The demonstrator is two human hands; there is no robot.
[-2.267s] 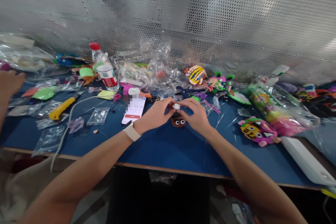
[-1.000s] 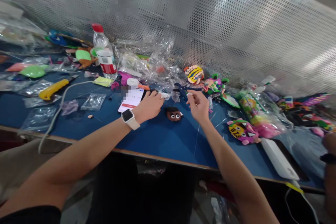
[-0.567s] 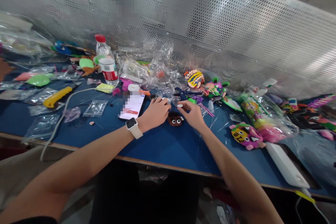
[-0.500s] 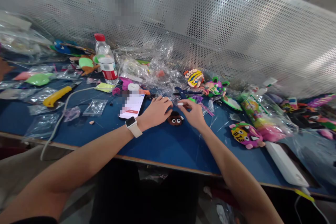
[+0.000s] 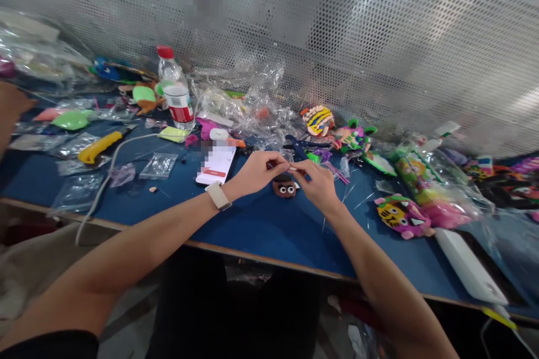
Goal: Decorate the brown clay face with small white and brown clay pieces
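My left hand (image 5: 266,171), with a pale watch strap on its wrist, is closed in a pinch. Its fingertips meet those of my right hand (image 5: 314,180), also pinched, around a small white piece (image 5: 292,168) that the fingers mostly hide. Just below them on the blue table lies a dark brown clay-like face (image 5: 285,187) with two round white eyes and a white bit at its right edge. A lit phone (image 5: 216,166) lies left of my left hand. Behind my right hand are dark-handled pliers or scissors (image 5: 300,147).
A red-capped bottle (image 5: 177,95) stands back left, near a yellow utility knife (image 5: 100,147) and a white cable (image 5: 103,185). Crumpled clear bags (image 5: 252,109) line the perforated metal panel (image 5: 337,28). At right lie a colourful clay-like face (image 5: 402,216) and a white device (image 5: 469,266). Another person's hand (image 5: 12,109) shows at far left.
My left hand has lifted off the table near the brown face and moved right to meet my right hand's fingertips at the white piece. The other person's hand reaches further into view.
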